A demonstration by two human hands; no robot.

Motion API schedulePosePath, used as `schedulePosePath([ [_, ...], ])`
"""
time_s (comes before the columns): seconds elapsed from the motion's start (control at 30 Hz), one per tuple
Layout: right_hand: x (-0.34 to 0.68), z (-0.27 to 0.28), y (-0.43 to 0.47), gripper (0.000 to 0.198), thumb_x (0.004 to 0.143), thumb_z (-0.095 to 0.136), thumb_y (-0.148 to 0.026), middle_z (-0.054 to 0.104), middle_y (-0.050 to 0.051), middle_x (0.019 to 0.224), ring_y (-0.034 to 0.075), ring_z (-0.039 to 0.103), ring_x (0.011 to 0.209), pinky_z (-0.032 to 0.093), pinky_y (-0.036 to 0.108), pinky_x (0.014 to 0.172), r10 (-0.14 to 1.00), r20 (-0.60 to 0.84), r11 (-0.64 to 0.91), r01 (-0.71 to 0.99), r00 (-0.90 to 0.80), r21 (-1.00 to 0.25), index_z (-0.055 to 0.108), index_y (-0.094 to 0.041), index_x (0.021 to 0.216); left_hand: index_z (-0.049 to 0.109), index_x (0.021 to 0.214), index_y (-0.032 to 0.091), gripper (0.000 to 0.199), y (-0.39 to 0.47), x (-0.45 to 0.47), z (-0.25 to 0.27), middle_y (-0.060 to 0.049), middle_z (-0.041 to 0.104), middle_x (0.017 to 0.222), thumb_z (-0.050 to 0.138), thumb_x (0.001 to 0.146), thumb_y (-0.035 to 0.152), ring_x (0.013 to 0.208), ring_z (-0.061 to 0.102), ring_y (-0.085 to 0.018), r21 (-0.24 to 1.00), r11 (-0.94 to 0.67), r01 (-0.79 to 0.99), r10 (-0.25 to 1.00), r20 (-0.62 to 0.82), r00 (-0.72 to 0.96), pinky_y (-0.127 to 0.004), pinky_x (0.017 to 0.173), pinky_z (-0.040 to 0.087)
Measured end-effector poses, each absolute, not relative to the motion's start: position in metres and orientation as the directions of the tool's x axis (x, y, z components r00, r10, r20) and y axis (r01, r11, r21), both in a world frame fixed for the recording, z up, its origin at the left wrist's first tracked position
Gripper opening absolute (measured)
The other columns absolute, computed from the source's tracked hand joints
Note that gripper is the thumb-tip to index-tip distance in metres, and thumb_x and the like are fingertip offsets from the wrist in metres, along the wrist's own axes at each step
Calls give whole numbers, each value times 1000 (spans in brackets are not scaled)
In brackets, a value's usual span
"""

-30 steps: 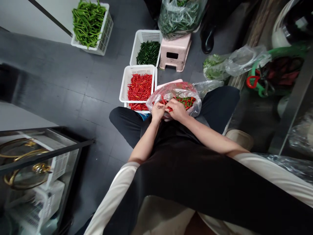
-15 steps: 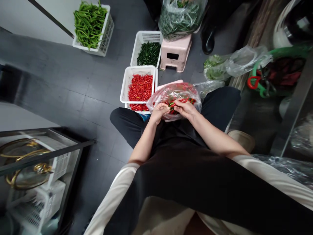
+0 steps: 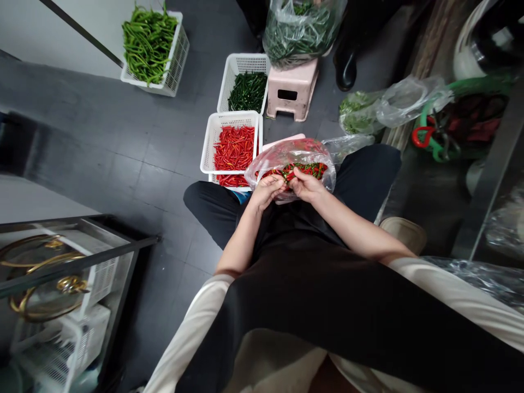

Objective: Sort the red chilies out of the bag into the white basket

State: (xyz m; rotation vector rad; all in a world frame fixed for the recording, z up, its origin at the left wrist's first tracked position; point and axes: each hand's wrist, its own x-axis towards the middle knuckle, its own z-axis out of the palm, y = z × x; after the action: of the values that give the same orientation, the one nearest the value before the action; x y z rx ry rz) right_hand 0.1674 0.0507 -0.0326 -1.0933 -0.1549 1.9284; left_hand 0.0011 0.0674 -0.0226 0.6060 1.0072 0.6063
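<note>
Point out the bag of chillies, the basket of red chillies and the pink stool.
bag of chillies [image 3: 305, 152]: head view, clear plastic top.
basket of red chillies [image 3: 208, 139]: head view, white left rim.
pink stool [image 3: 292, 76]: head view, seat top.

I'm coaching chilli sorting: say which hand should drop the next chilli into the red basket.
Left, probably: the left hand sits nearer the red chilli basket; the right hand lies farther off, at the bag.

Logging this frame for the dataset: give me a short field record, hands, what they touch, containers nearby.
left hand: fingers curled at the mouth of the plastic bag of red chilies, on the lap
right hand: at the same bag, pinching among the chilies
nearest basket: white basket of red chilies, on the floor beside the bag
behind it: white basket of dark green chilies
pink stool: bears a bag of greens
</note>
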Motion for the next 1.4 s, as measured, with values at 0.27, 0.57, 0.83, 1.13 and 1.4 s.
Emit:
schedulePosePath([
  [0.27, 176, -38, 37, 5, 82, 62, -10, 65, -3, 59, 4, 56, 43, 53, 11, 46, 593, -759, -649, -718, -269, -252, 61, -14, 79, 58, 81, 16, 18, 70, -7, -28, 2, 60, 73, 73, 71, 19, 63, 58, -2, 612, 642, -462, 767, -519, 378, -11, 63, 48],
  [0.57, 173, -23, 58, 4, 74, 68, -11, 66, 1, 59, 8, 59, 45, 53, 16, 47, 723, -652, -651, -539, -228, -534, 66, -11, 77, 58, 88, 15, 23, 73, -5, -21, 2, 61, 67, 72, 73, 25, 54, 56, -4, 758, 644, -100, 716, -552, 429, -15, 55, 45],
  [0.83, 163, -11, 59, 7, 66, 72, -13, 64, 2, 68, 15, 62, 63, 54, 26, 62, 919, -389, -380, -118, 63, -917, 67, -15, 69, 57, 65, 14, 11, 88, 14, -19, 1, 56, 57, 61, 75, 16, 56, 52, -11, 857, 191, 479, 871, -373, 320, -24, 62, 43],
  [1.13, 178, -29, 61, 10, 81, 61, -10, 63, -1, 64, 5, 57, 51, 54, 12, 50, 613, -787, -519, -789, -75, -329, 56, -16, 75, 62, 102, 17, 23, 82, 4, -27, -1, 61, 72, 59, 81, 27, 60, 58, -12, 803, 396, 447, 806, -537, 251, -23, 59, 44],
  [1.4, 171, -15, 54, 9, 88, 55, -14, 59, -3, 59, 3, 50, 41, 40, 8, 34, 604, -743, -544, -831, -288, -120, 53, -16, 80, 59, 72, 14, 24, 76, 15, -26, 4, 48, 56, 67, 72, 36, 50, 41, -6, 857, 265, 441, 793, -454, 405, -19, 51, 32],
])
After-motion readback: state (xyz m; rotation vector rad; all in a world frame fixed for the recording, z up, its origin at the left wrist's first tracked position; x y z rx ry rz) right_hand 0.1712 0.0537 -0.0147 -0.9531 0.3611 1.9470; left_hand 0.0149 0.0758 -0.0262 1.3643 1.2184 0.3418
